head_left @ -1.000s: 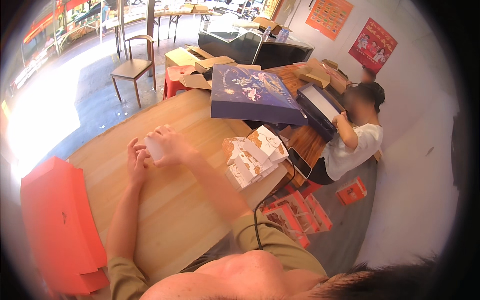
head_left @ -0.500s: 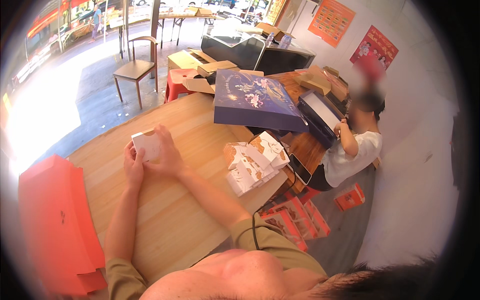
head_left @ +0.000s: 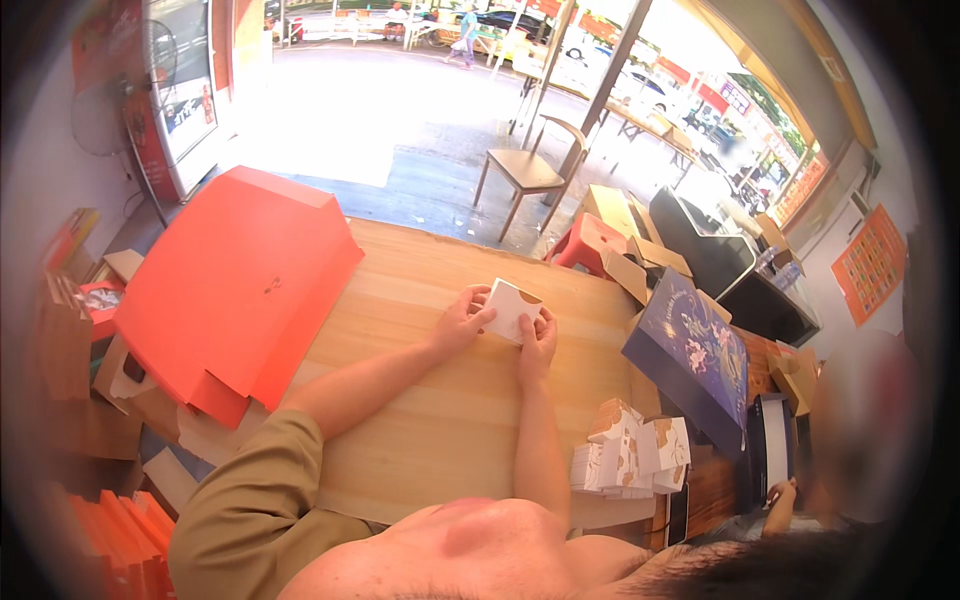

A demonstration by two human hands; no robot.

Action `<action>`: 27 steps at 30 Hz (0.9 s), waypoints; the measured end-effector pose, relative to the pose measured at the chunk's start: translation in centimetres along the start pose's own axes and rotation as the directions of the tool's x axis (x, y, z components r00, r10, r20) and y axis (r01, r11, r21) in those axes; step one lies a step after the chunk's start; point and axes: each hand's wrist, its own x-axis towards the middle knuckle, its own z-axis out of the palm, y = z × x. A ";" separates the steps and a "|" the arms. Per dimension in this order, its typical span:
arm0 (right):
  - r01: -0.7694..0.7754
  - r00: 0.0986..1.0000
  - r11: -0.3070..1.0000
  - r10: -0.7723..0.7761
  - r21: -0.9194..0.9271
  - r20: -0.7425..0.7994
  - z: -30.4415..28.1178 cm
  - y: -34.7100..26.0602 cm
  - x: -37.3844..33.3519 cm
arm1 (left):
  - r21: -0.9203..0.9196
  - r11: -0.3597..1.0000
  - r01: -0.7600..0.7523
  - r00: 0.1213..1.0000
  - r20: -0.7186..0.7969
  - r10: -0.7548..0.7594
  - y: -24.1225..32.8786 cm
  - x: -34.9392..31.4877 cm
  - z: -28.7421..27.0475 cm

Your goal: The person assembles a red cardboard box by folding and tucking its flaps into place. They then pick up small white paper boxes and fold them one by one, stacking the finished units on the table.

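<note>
Over the middle of the wooden table, a small white box with a gold-brown patch (head_left: 511,309) is held up between both my hands. My left hand (head_left: 464,320) closes on its left side, the thumb near the lower corner. On the opposite side my right hand (head_left: 538,339) grips the edge, thumb across the front face. The box's back and the fingers behind it are hidden. Several similar white and gold boxes (head_left: 630,450) lie piled on the table to the right of my right forearm.
A large red sheet of folded card (head_left: 250,270) covers the table's left end. At right stand a big dark-blue printed box (head_left: 695,360) and a long dark open box (head_left: 772,440), with another person's hand (head_left: 780,497) beside it. A red stool (head_left: 588,243) and a chair (head_left: 525,170) stand beyond the table.
The view has swung left, bringing the whole red card and the fan into sight. My right hand has come down from the box's top to its right side.
</note>
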 end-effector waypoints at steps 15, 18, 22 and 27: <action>-0.015 0.991 0.999 0.009 0.042 0.137 -0.1 -1.2 0.0 | -0.066 0.994 -0.087 0.996 0.032 0.089 1.2 -0.8 0.4; 0.005 0.995 1.000 -0.002 -0.030 0.101 0.5 -2.0 -0.8 | -0.133 0.990 -0.043 0.999 -0.004 0.043 0.4 -0.5 1.0; -0.028 0.994 0.998 0.034 -0.064 0.100 0.8 -1.8 -0.4 | -0.085 0.990 -0.112 0.993 -0.046 0.108 -1.2 0.4 0.2; -0.024 0.998 0.999 0.022 0.028 0.052 -0.5 -0.4 0.2 | -0.104 0.984 -0.142 0.987 0.060 0.149 -0.9 0.4 0.5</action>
